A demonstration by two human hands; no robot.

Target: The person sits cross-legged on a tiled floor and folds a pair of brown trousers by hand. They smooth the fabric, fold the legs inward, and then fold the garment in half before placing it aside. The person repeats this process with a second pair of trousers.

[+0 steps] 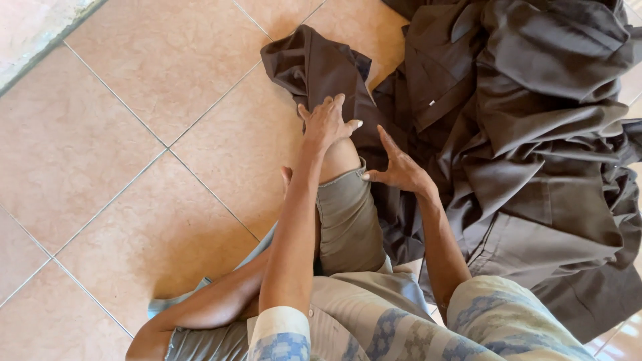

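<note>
The left hand (pixel 326 124) presses its spread fingers flat on a fold of the dark brown garment (pixel 508 134) draped over the raised knee (pixel 341 160), pinning it. The right hand (pixel 399 167), fingers wide, smooths cloth just beside, over the tiled floor (pixel 134 167).

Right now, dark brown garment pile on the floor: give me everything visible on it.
The dark brown garment pile looks like woven cloth, heaped and creased at upper right on the tiled floor. Collar-like flaps and seams show, with a paler lining below. One part stretches left over the person's raised knee. The left hand lies flat on that part; the right hand presses the cloth beside the knee, fingers spread. The pile runs past the picture's right edge.
</note>
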